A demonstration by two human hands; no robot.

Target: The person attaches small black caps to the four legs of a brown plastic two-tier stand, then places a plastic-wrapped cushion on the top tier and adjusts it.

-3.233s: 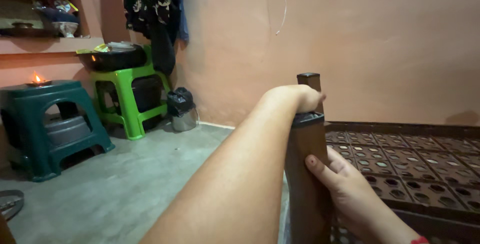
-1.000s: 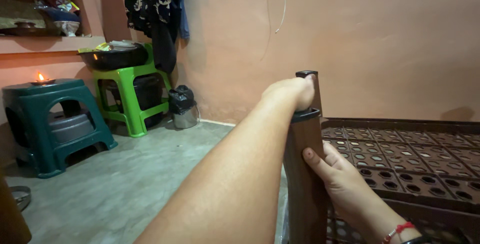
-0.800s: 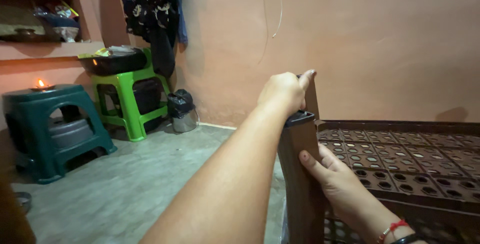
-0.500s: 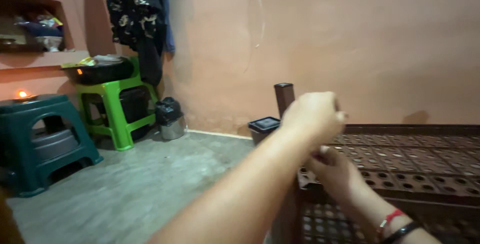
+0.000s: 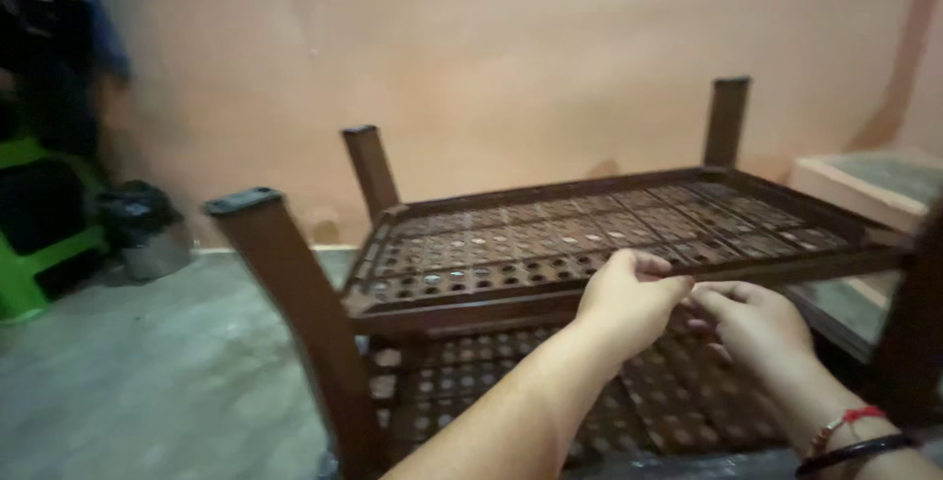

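We are looking down at a brown plastic rack (image 5: 589, 244) turned upside down on the floor (image 5: 147, 362), with its legs sticking up. Our left hand (image 5: 629, 298) is closing its fingers on the front edge of the holed shelf, in the middle of the frame. Our right hand (image 5: 751, 328) is curling just beside it, touching the same edge from below. The edge is running left to right, and both hands are equally near it. One leg (image 5: 295, 313) is leaning at lower left.
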